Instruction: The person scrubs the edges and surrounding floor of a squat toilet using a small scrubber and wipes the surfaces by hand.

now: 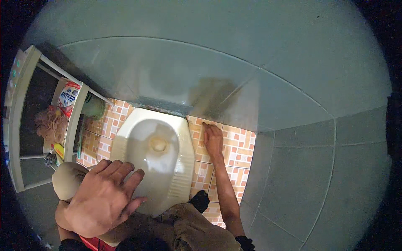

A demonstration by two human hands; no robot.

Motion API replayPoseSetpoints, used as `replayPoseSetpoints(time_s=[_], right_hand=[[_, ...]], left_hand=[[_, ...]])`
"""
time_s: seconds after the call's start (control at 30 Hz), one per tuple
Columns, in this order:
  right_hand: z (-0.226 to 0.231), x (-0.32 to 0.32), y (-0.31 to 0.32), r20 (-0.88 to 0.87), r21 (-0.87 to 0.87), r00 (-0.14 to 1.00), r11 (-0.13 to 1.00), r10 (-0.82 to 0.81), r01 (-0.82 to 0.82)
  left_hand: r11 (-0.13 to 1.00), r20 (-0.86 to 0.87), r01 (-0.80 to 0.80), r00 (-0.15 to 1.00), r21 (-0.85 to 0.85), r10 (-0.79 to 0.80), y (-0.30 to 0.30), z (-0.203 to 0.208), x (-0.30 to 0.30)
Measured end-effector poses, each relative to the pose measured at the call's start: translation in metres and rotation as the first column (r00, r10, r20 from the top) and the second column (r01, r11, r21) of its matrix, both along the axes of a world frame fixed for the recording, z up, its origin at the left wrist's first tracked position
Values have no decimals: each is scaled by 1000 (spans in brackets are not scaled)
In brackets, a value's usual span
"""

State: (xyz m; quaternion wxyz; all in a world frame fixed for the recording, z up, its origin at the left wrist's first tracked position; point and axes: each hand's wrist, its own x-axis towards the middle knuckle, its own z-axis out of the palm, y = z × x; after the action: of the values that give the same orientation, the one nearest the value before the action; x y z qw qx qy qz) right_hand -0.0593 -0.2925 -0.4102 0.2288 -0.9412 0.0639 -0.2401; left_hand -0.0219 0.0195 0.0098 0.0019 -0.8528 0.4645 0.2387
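A white squat toilet [187,144] with ribbed sides is set in the tiled floor [238,144], and some light brown colour shows around its drain. To its right, my right hand [213,140] reaches down to the tiles near the back wall. The fingers there are curled close together, and whatever they may hold is hidden. My left hand [102,198] hovers in front of my bent knee [67,180], close to the toilet's near left side in the picture. Its fingers are stretched out, thumb apart, and it holds nothing.
A white shelf rack [77,111] stands at the left, holding a red-and-white packet [68,98], a pinkish mesh sponge [50,125] and a yellow item [60,149]. Behind it is a greenish container [93,107]. Grey walls [289,167] close in behind and at right.
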Motion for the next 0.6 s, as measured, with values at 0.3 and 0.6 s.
replayPoseSetpoints(time_s=[0.3,0.6], right_hand=[[34,25,24,-89,205,983,963,-161,177],[96,91,86,-146,210,914,914,379,-346]], left_hand=[[1000,17,30,999,0,-30,-1,-5,3],[998,-42,38,998,60,-35,24,-7,8]])
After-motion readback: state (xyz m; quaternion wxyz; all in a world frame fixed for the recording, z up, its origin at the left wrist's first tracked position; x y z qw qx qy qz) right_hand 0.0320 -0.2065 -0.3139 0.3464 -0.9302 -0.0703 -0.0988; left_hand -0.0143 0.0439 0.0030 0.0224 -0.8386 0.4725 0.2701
